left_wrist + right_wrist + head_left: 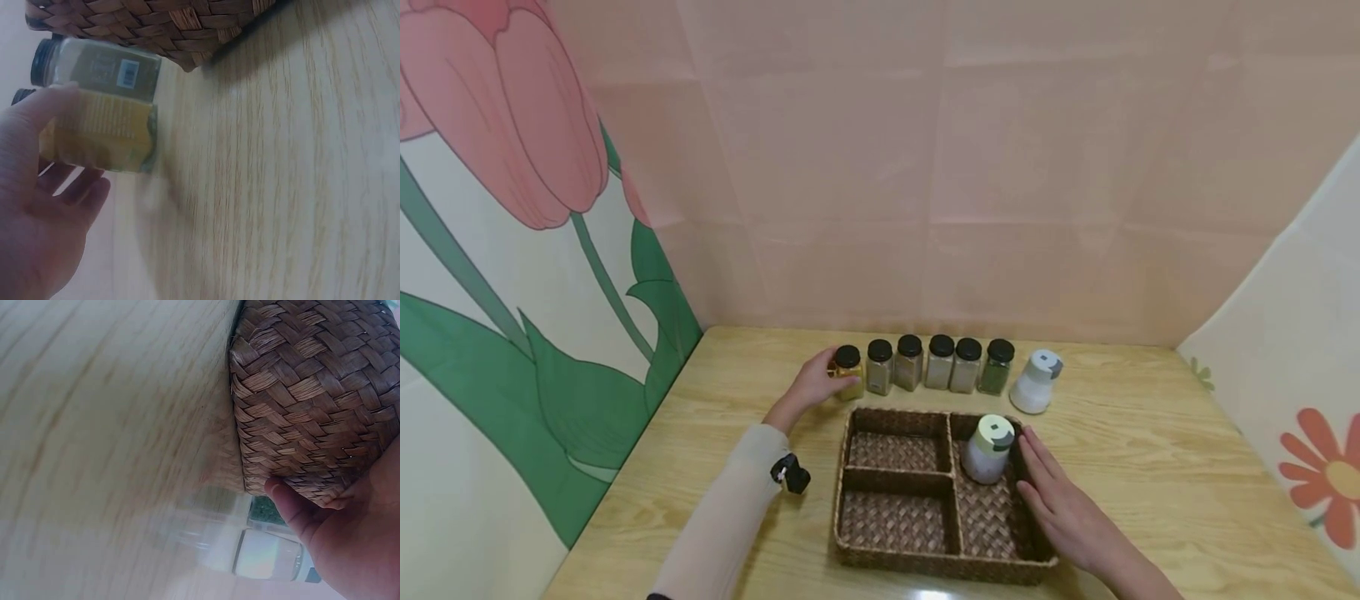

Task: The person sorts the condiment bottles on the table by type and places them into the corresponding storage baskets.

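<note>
My left hand (811, 385) grips a square spice jar (103, 128) with yellow contents and a black lid, at the left end of a row of jars. Thumb and fingers are on opposite sides of it. Right beside it stands a second jar (109, 70) with a barcode label. My right hand (1063, 512) rests against the right wall of a brown woven basket (842, 512), fingers stretched along it. The basket is divided into three compartments. A white shaker bottle (987, 454) with a pale green top stands in the right compartment, close to those fingers.
Several more black-lidded jars (940, 367) continue the row behind the basket, the rightmost jar (996, 371) with green contents. At the row's right end stands another white shaker bottle (1033, 387). A pink cloth backdrop (925, 208) rises behind the wooden table (1150, 442).
</note>
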Action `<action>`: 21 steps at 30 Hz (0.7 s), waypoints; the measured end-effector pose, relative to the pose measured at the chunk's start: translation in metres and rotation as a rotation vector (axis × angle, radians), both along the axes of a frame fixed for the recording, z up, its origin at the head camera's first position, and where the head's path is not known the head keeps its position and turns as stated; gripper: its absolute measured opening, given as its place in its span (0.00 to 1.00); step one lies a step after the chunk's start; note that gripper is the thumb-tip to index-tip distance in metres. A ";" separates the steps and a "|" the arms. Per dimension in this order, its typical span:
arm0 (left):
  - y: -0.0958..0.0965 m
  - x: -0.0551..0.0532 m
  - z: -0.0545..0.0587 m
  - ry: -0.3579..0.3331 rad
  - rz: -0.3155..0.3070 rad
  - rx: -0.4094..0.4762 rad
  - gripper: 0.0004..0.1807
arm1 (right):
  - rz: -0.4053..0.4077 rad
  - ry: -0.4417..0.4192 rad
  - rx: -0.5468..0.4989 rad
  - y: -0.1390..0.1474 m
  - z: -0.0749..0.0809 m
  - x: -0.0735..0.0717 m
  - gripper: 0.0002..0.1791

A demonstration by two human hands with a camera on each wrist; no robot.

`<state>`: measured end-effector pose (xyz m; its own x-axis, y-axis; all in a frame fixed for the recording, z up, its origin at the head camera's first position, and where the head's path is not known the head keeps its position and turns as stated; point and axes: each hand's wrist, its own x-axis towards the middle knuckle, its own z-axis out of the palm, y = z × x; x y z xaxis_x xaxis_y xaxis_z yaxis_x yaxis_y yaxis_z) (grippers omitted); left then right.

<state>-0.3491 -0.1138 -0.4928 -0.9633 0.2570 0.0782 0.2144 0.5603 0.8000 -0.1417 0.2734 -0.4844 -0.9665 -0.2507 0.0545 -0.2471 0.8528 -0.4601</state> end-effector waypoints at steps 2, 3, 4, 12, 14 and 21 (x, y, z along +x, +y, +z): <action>0.000 0.001 0.000 -0.001 -0.002 -0.001 0.35 | 0.002 -0.004 0.000 0.000 -0.001 0.000 0.36; 0.000 0.001 -0.001 -0.002 -0.002 -0.002 0.34 | 0.002 -0.004 0.002 0.001 -0.001 0.000 0.36; 0.000 0.001 -0.001 -0.005 -0.002 0.001 0.34 | 0.003 -0.006 0.004 0.001 -0.001 0.000 0.36; -0.001 0.001 0.002 -0.015 0.006 -0.007 0.33 | 0.004 -0.008 -0.009 0.001 -0.001 -0.001 0.36; -0.001 0.001 0.002 -0.013 0.007 -0.013 0.32 | 0.007 0.001 -0.014 0.001 -0.001 0.000 0.36; -0.002 0.001 0.001 -0.017 0.031 -0.024 0.31 | 0.001 -0.009 0.030 0.001 -0.002 0.000 0.36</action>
